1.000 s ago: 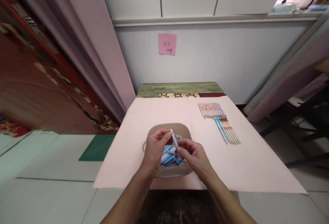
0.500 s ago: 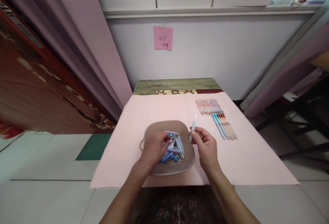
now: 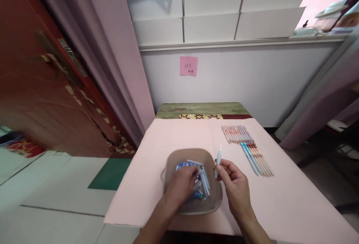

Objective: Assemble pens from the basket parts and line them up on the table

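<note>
My right hand [image 3: 234, 180] pinches a pale blue pen part [image 3: 218, 163] between thumb and fingers, its thin white tip pointing up, beside the right rim of a grey-beige plastic basin [image 3: 172, 199]. Inside the basin my left hand [image 3: 181, 183] reaches over loose pen pieces. Its fingers are curled together next to a lavender barrel [image 3: 200, 173]; whatever they grip is hidden. Around them lie lavender and pale blue barrels [image 3: 206, 183], as well as small blue pieces [image 3: 199, 194].
To the right, assembled pens lie in rows on the pink table cover [image 3: 134, 195]: clear patterned pens [image 3: 238, 134], blue pens [image 3: 251, 158] and cream pens [image 3: 262, 160]. A pink note [image 3: 188, 66] is stuck to the wall behind the table. A curtain [image 3: 112, 42] hangs at left.
The view has tilted up, so everything sits lower in the picture. My left hand has moved further over the pen pieces in the basin. My right hand still holds the pale blue pen part.
</note>
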{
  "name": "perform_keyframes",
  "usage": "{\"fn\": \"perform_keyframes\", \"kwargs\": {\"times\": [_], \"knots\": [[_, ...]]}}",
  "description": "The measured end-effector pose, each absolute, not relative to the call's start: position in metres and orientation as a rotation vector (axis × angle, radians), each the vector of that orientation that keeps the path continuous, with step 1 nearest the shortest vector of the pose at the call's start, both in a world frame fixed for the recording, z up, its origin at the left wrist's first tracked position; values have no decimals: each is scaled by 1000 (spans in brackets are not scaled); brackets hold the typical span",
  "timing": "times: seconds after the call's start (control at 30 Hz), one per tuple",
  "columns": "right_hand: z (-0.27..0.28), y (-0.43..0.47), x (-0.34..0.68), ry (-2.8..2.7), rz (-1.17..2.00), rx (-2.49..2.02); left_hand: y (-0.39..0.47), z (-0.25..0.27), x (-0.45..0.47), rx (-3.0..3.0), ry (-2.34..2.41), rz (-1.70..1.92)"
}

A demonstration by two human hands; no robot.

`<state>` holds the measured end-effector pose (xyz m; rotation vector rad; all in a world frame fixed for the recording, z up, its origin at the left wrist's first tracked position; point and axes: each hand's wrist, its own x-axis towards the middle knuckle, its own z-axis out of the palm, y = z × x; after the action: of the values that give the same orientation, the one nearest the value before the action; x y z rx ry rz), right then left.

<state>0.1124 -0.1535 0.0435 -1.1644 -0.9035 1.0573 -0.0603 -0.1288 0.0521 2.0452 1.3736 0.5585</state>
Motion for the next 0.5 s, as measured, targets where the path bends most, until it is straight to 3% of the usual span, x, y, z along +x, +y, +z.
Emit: {"fn": "perform_keyframes", "kwargs": {"times": [0.1, 0.23, 0.5], "knots": [[46, -157, 110, -905, 1063, -1151, -128, 56, -66, 1469, 1254, 910], [48, -160, 106, -923, 1109, -1117, -131, 57, -66, 790, 1066, 1115], [46, -162, 103, -923, 1128, -1114, -134, 54, -66, 963, 1161, 1096]]}}
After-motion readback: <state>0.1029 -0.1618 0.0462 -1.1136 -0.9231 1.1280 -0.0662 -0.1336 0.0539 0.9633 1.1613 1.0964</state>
